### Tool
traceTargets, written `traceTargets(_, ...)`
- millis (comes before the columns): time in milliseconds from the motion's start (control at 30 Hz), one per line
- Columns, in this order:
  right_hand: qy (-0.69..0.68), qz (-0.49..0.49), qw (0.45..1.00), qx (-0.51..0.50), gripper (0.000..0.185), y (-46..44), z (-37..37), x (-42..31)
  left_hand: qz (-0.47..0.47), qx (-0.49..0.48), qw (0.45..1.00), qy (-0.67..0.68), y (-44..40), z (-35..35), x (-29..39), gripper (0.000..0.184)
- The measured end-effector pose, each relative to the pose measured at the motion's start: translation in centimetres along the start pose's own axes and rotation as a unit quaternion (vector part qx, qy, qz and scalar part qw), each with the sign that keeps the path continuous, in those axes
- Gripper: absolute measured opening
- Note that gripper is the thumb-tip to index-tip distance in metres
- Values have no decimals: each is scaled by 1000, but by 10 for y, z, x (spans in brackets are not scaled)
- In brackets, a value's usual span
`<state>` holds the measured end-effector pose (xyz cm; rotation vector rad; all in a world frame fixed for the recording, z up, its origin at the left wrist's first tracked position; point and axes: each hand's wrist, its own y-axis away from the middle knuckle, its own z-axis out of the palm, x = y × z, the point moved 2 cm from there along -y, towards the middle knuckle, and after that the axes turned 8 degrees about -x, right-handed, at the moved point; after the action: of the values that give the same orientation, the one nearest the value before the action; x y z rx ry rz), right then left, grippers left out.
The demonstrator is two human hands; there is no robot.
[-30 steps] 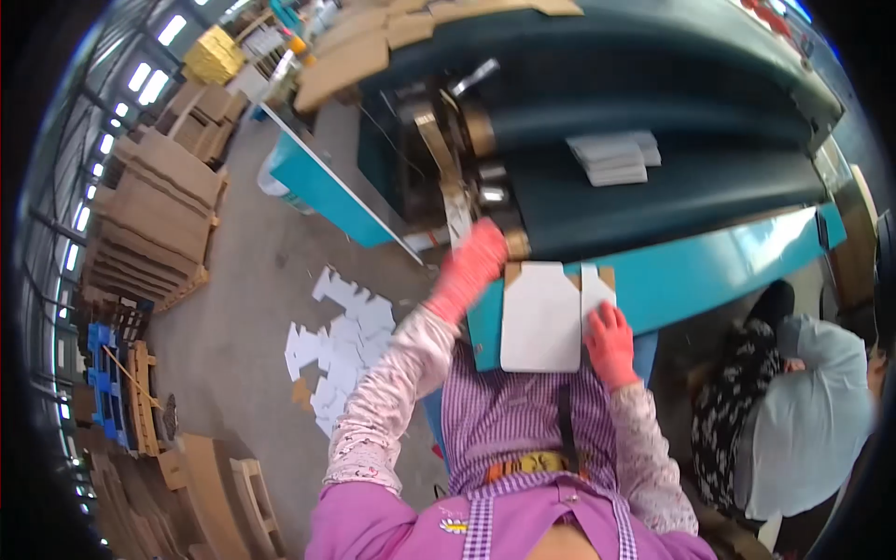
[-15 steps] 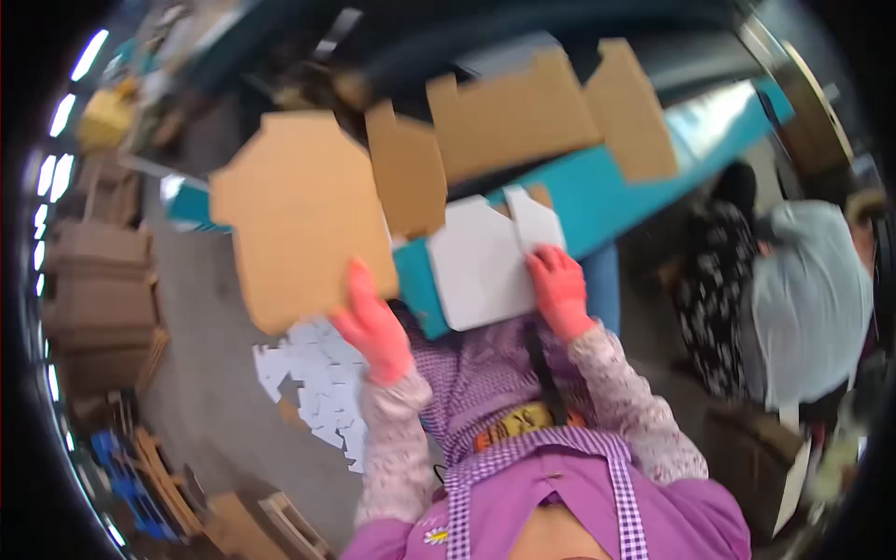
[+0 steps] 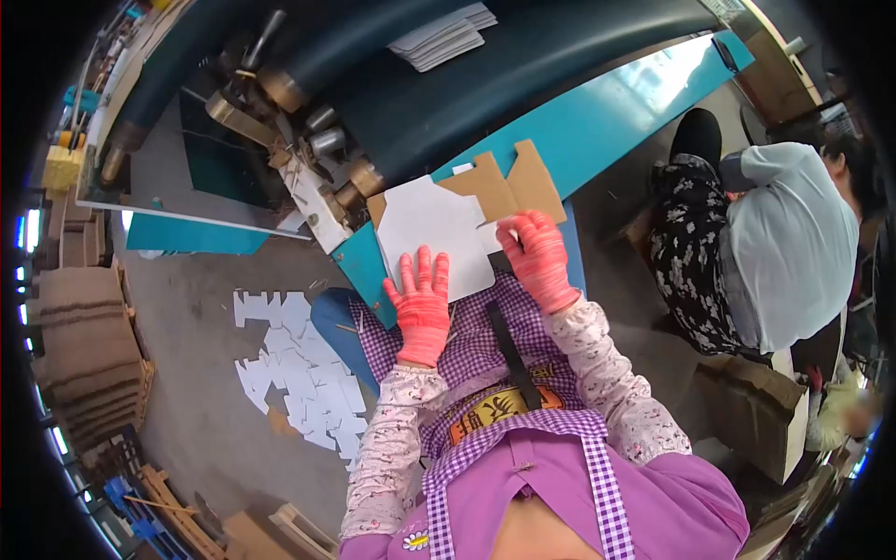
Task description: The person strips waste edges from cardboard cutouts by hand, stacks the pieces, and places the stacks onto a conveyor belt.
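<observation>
at the frame's centre, your left hand (image 3: 418, 313) lies flat, fingers spread, gripping nothing, on the white panel (image 3: 432, 229) over the teal ledge (image 3: 616, 121). your right fingers curl beside brown cardboard (image 3: 504, 191); whether they pinch anything, one cannot tell. you appear to be steadying the panel; the next move seems to call for light, even pressure. your right hand (image 3: 539, 259) partly hides a white flap (image 3: 489, 239).

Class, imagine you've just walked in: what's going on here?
A person in pink gloves is handling flat cardboard at a teal ledge. The left hand lies spread on a white panel; the right hand is by the brown cardboard, its grip unclear. White pieces litter the floor, and another person is nearby.
</observation>
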<state>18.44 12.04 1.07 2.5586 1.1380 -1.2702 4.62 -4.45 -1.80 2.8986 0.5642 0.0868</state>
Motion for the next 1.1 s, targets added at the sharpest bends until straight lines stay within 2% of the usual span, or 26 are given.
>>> traceTargets(100, 258, 46, 955, 138, 45, -15, -23, 12, 18, -30, 999, 4, -4, -7, -4, 62)
traceTargets(133, 238, 179, 952, 69, 60, -9, -18, 37, 32, -39, 999, 12, -1, -8, -7, 61)
traceTargets(200, 101, 302, 948, -14, 50, -9, -26, 49, 59, -47, 997, 31, -5, -9, -21, 61)
traceTargets(233, 37, 281, 959, -1, 47, -8, -30, 46, 73, -47, 996, -9, -5, -7, -31, 64)
traceTargets(300, -96, 232, 968, 18, 40, -8, -34, 31, 79, -75, 993, 42, -6, -20, -34, 75)
traceTargets(333, -134, 168, 976, 28, 32, -4, -23, 22, 81, -93, 990, 66, -5, -24, -34, 82)
traceTargets(367, -52, 95, 994, -18, 35, -5, -10, 7, 81, -69, 992, 61, -5, -22, -33, 91)
traceTargets(400, 33, 18, 997, -63, 38, -6, 2, -6, 77, -71, 992, 66, -2, -22, -31, 88)
traceTargets(500, 200, 108, 966, -126, 46, -11, 30, -9, 70, -51, 993, 75, -4, -22, -27, 83)
traceTargets(600, 157, 140, 967, -141, 51, -17, 30, 6, 72, -26, 994, 78, 0, -13, -13, 78)
traceTargets(700, 178, 160, 955, -172, 53, -26, 24, 6, 63, -7, 993, 96, -1, -24, 3, 70)
traceTargets(800, 190, 176, 945, -200, 53, -30, 18, -1, 77, -113, 988, 65, -17, -56, 1, 67)
traceTargets(833, 191, 178, 943, -207, 52, -30, 18, -2, 88, -28, 990, 106, -23, -44, -1, 59)
traceTargets(933, 187, 163, 946, -209, 52, -30, 20, 3, 143, 81, 965, 202, -54, -49, 4, 53)
traceTargets(1100, 211, 130, 948, -201, 50, -31, 18, 8, 162, -9, 986, 42, -83, -31, 20, 52)
